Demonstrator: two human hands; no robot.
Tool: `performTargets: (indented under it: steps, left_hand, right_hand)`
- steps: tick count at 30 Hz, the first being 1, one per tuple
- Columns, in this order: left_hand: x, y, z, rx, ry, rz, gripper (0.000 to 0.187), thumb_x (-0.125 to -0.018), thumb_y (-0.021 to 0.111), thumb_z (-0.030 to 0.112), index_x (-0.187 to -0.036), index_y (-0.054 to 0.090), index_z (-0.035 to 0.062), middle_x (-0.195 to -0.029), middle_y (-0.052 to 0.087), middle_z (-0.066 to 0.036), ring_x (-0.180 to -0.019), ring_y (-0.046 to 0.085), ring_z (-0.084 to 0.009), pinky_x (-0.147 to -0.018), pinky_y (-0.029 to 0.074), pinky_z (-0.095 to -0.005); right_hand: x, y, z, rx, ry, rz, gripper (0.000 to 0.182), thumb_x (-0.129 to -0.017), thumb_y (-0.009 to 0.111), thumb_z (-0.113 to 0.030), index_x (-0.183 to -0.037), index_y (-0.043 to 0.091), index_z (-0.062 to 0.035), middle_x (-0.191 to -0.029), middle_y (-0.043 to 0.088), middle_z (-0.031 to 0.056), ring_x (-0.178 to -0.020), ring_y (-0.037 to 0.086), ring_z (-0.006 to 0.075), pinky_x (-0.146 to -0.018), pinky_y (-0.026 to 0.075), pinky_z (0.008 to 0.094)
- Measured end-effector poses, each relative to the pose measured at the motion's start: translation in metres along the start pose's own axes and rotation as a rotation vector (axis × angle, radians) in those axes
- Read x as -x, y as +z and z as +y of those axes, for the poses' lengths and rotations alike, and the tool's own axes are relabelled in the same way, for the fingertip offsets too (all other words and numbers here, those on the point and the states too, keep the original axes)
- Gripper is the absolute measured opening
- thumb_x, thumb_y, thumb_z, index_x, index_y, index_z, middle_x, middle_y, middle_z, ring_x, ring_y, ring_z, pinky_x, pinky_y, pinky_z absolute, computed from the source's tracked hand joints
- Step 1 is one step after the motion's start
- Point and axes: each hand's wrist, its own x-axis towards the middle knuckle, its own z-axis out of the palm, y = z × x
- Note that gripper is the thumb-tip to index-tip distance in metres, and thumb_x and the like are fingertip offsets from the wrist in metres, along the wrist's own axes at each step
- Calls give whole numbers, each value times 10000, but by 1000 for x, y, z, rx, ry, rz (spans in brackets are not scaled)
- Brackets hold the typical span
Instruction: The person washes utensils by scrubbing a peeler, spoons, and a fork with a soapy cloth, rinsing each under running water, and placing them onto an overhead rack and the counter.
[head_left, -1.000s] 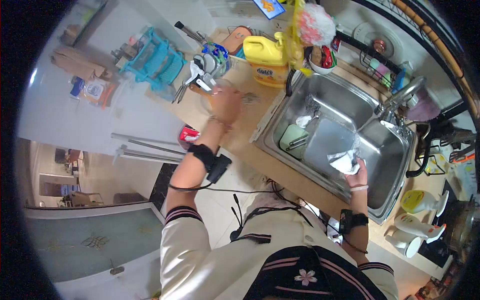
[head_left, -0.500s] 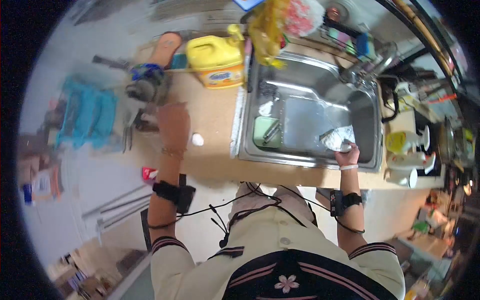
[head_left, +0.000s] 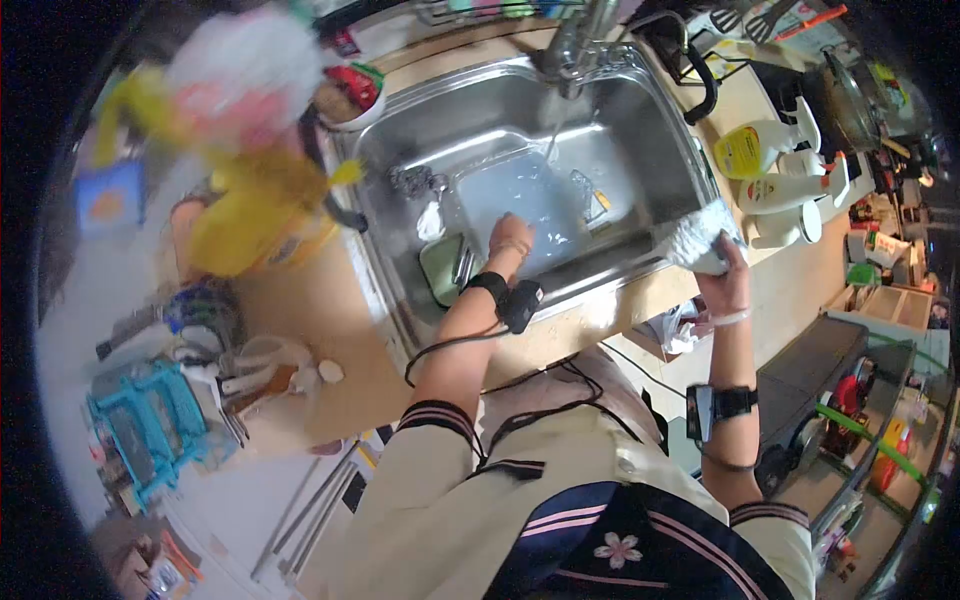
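My left hand [head_left: 513, 233] reaches down into the steel sink [head_left: 640, 150], over the cloudy water in its middle. Its fingers point away from me and are mostly hidden behind the back of the hand. Near it are a pale green tray [head_left: 440, 268] with metal utensils in it, a crumpled white piece [head_left: 431, 222] and a dark scouring pad [head_left: 410, 181]. A small clear and yellow item [head_left: 594, 200] lies in the water. At the sink's right front rim, my right hand [head_left: 728, 280] is closed on a crumpled silvery-white sheet [head_left: 697, 235].
Water runs from the faucet [head_left: 570, 60] at the back. Spray bottles [head_left: 785, 192] stand on the right counter. To the left are a yellow bag [head_left: 250, 225], a turquoise rack [head_left: 150, 430] and kitchen tools [head_left: 265, 385]. Cables hang from my wrist straps.
My left hand has moved from the left counter into the sink. The right hand has lifted the silvery-white sheet to the sink's right rim. Water now runs, and the view has turned.
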Motion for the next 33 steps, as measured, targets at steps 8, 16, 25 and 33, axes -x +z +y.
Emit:
performTargets:
  steps: [8, 16, 25, 33]
  left_hand:
    - [-89, 133, -17, -347, 26, 83, 235, -717, 524, 234, -756, 601, 16, -775, 592, -128, -729, 577, -242, -641, 451, -344]
    - [-171, 248, -77, -551, 199, -1, 111, -699, 531, 174, -656, 587, 88, -655, 591, -49, -596, 579, -172, -547, 459, -312]
    - [-61, 54, -10, 1404, -613, 152, 159, -713, 589, 25, -843, 499, 14, -710, 579, -111, -548, 574, -212, -466, 494, -341]
    - [10, -11, 11, 1441, -476, 204, 254, -751, 585, 81, -969, 456, 61, -808, 593, -85, -681, 597, -213, -572, 510, -386]
  right_hand:
    - [-27, -59, -19, 23, 78, 142, 286, -810, 440, -141, -1071, 460, -26, -1047, 527, 89, -981, 502, 222, -866, 394, 367]
    - [-70, -32, -11, 75, 156, 32, 235, -811, 471, -125, -1021, 490, -22, -983, 552, 77, -929, 528, 198, -843, 411, 340]
    - [-99, -6, 10, 512, 23, -10, 177, -767, 539, -157, -879, 557, -21, -813, 563, 42, -742, 531, 134, -669, 417, 251]
    - [-181, 93, 23, 1332, -497, -436, 268, -751, 556, -195, -952, 564, -17, -803, 595, 175, -731, 569, 256, -684, 422, 314]
